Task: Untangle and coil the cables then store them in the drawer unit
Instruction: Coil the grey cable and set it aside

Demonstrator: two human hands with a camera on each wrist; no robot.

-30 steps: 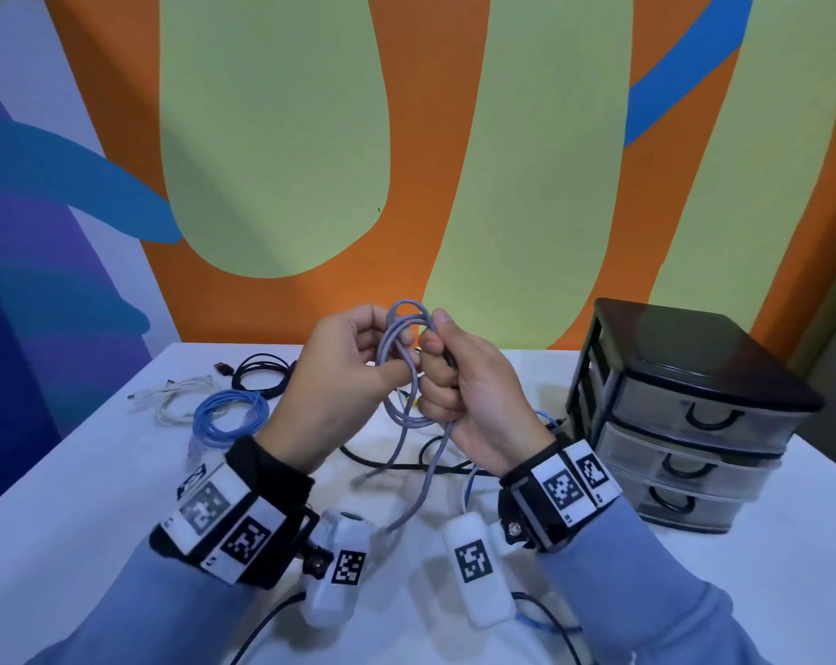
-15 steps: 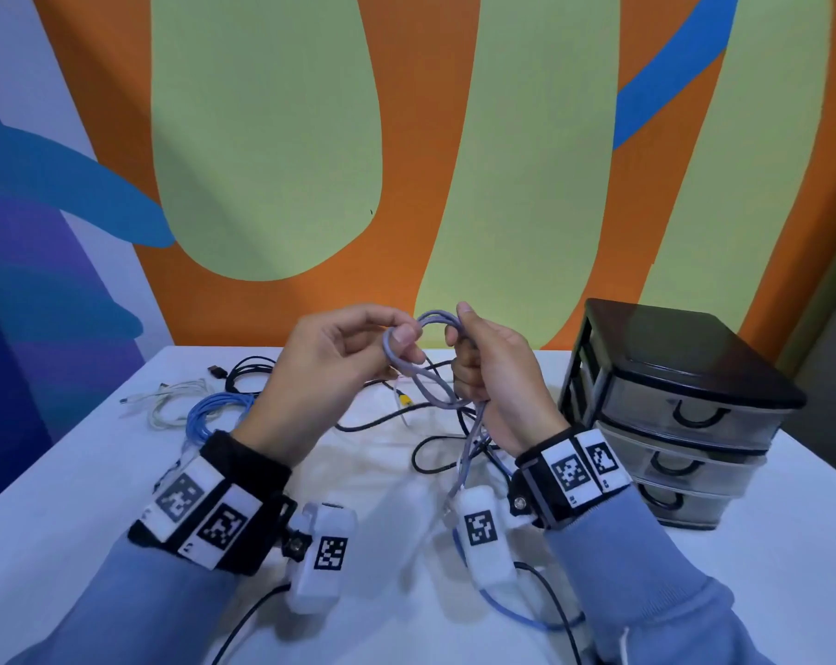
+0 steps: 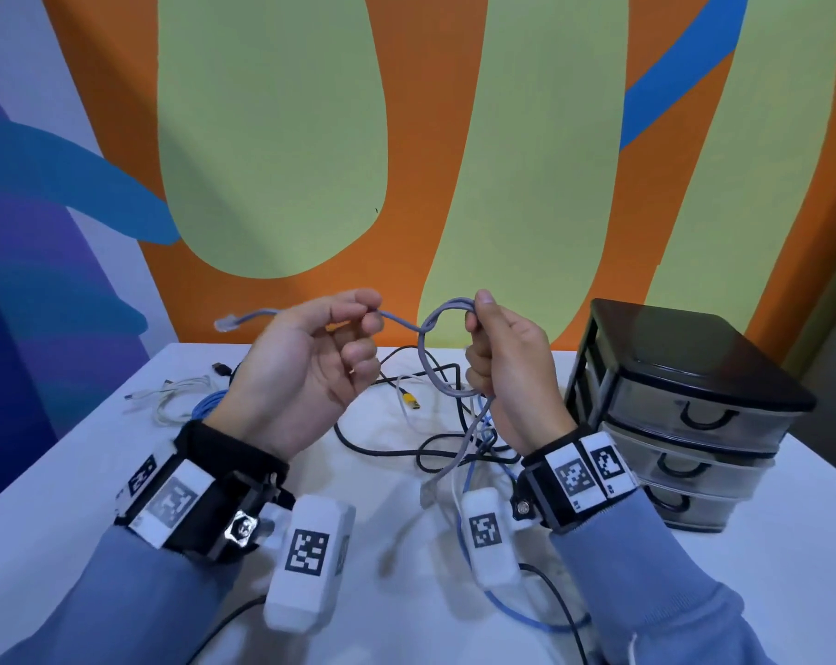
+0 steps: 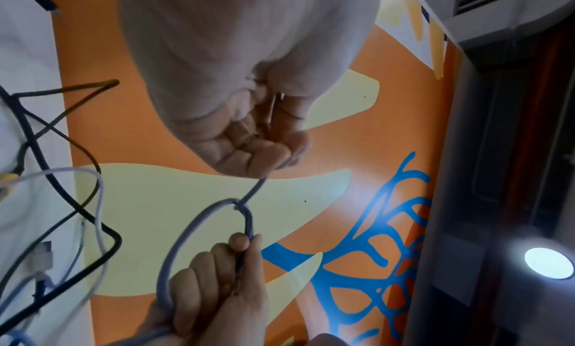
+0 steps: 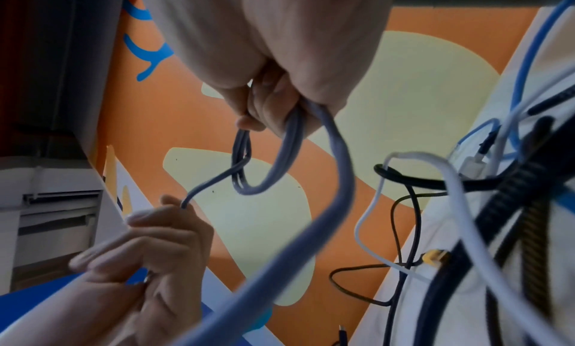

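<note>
A grey network cable [image 3: 425, 362] is held up above the white table [image 3: 70, 472] between both hands. My right hand [image 3: 502, 362] grips a small coil of it [image 4: 193, 231] [image 5: 280, 164], loops standing upright. My left hand [image 3: 320, 357] pinches the free end [image 4: 255, 189], and the clear plug [image 3: 226, 323] sticks out to the left past the knuckles. The cable's other end hangs down to the table. The black drawer unit [image 3: 684, 400] stands at the right with all three drawers closed.
Loose on the table lie a tangle of black cables [image 3: 435, 453], a white cable [image 3: 176, 400], a coiled blue cable [image 3: 209, 405], a yellow-tipped plug [image 3: 410, 399] and a blue cable [image 3: 512, 611] near the front edge. A painted wall stands behind.
My left hand has drawn the cable's free end leftwards out of the coil, so the plug now shows beyond it. The hands have moved apart; my right hand still holds the loops.
</note>
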